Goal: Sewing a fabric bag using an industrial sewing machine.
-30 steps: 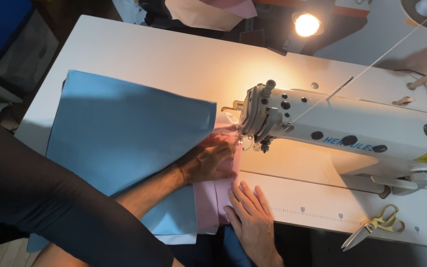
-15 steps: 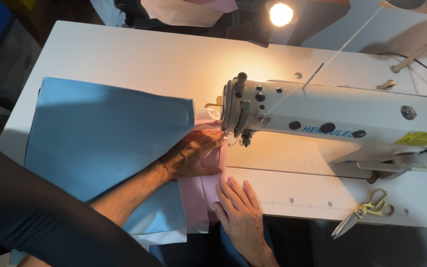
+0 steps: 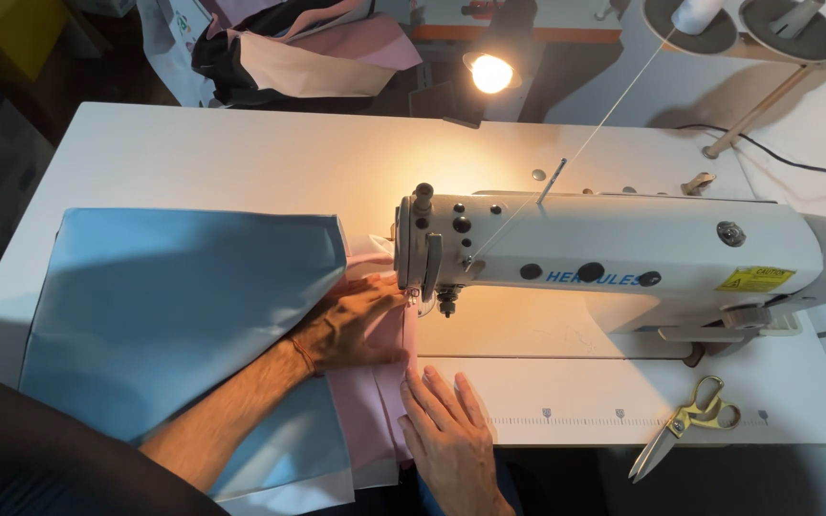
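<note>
Two flat, open hands press the pink cloth (image 3: 375,401): left hand (image 3: 351,325) beside the needle (image 3: 414,298), right hand (image 3: 446,430) nearer. Keep fingers away, guide cloth straight.

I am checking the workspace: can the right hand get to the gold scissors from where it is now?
Probably yes. The right hand lies flat on the pink fabric, and the scissors lie further right on the white table, with only bare tabletop between them.

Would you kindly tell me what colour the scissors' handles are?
Gold; the scissors show best in the head view, at the table's front right.
</note>
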